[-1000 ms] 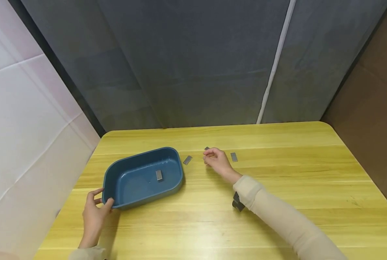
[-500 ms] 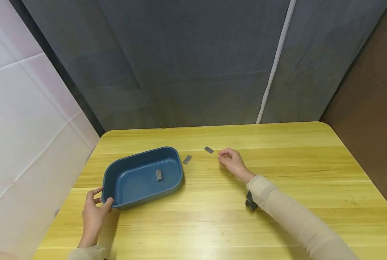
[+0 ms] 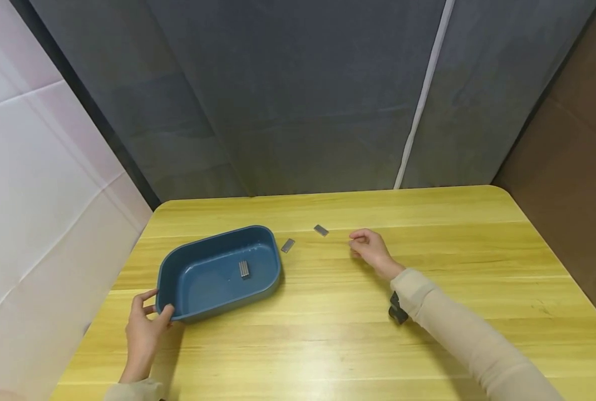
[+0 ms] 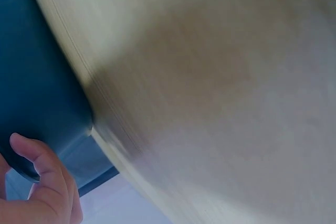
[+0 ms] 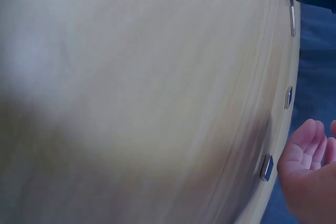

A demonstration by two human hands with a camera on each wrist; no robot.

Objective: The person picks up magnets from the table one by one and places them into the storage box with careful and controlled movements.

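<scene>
A blue plastic tub (image 3: 205, 287) stands left of centre, a bundle of small grey metallic bars (image 3: 244, 269) lying on its floor. My left hand (image 3: 144, 334) grips the tub's near-left corner, thumb over the rim and fingers outside. Right of the tub lie two flat grey rectangular metal pieces (image 3: 287, 245), the other metal piece (image 3: 321, 230) farther back. My right hand (image 3: 371, 249) hovers with loosely curled fingers and nothing visible in them. In the right wrist view, a third metal piece (image 5: 266, 167) sits on the table beside that hand; the head view hides it.
The wooden table (image 3: 298, 345) has a rounded far edge. A dark grey curtain (image 3: 298, 111) hangs behind it, a white sheet (image 3: 42, 184) on the left and a brown panel (image 3: 573, 133) on the right. A black device (image 3: 398, 309) is under my right wrist.
My right hand has moved rightward, uncovering the far metal piece and coming over the rightmost one. My left hand and the tub have stayed put.
</scene>
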